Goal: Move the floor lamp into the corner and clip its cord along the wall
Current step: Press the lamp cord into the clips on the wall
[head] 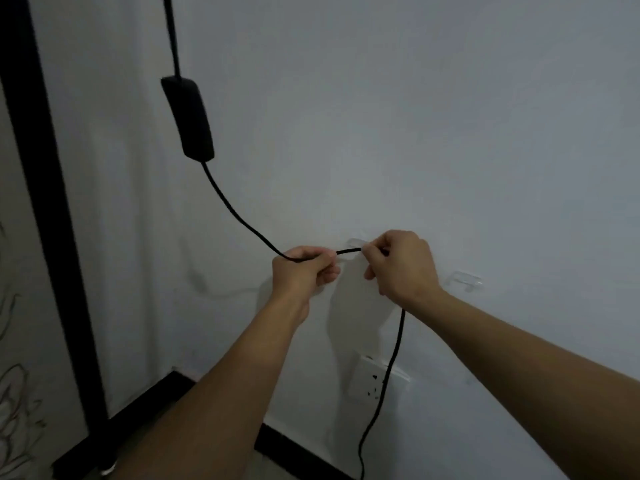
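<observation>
A black lamp pole (45,188) stands at the left, near the room corner. Its black cord (235,216) hangs from above, passes through an inline switch box (188,119) and curves down to my hands. My left hand (301,271) pinches the cord. My right hand (398,265) grips the same cord a short way to the right, against a clear clip (356,242) stuck to the white wall. A short taut stretch of cord shows between the hands. Below my right hand the cord drops toward the floor.
A second clear clip (467,280) sits on the wall to the right. A white wall socket (372,379) is below the hands, with the cord hanging across it. A dark skirting board (298,448) runs along the floor. The lamp's base (86,462) is at the bottom left.
</observation>
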Available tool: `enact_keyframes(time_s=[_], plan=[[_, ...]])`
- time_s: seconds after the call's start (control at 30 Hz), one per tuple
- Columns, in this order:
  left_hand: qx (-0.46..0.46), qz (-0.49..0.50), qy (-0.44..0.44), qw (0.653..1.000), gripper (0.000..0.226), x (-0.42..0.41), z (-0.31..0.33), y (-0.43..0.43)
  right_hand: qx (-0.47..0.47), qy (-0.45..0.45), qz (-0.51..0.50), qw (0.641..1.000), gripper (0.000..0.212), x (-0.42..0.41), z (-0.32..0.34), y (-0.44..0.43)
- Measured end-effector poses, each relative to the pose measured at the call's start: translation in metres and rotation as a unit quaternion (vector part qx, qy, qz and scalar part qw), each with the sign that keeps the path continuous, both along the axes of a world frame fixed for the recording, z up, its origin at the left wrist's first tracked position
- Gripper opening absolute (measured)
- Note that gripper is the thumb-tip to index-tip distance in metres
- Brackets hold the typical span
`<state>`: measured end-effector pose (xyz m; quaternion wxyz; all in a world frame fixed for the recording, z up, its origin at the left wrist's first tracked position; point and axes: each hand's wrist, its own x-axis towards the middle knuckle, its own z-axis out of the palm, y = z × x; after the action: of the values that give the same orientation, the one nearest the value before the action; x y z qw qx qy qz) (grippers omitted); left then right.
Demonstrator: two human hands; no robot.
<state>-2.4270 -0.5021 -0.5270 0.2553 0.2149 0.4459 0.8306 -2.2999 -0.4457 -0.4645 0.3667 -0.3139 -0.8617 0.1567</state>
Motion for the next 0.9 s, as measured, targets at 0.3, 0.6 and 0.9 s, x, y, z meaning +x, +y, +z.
enact_keyframes(time_s=[0.3,0.6,0.9], plan=[[-0.004,0.044,0.017,0.999,0.006,-0.012,-0.004,0.016,0.102,-0.124,-0.068,0.985,0.022,-0.027,0.023,-0.005],[-0.006,0.079,0.025,0.997,0.005,-0.002,-0.001,0.021,0.103,-0.121,-0.079,0.984,0.017,-0.019,0.021,0.003],[0.025,0.079,0.049,0.995,0.014,0.005,0.009,0.019,0.166,-0.122,-0.084,0.975,0.020,-0.006,0.027,0.019]])
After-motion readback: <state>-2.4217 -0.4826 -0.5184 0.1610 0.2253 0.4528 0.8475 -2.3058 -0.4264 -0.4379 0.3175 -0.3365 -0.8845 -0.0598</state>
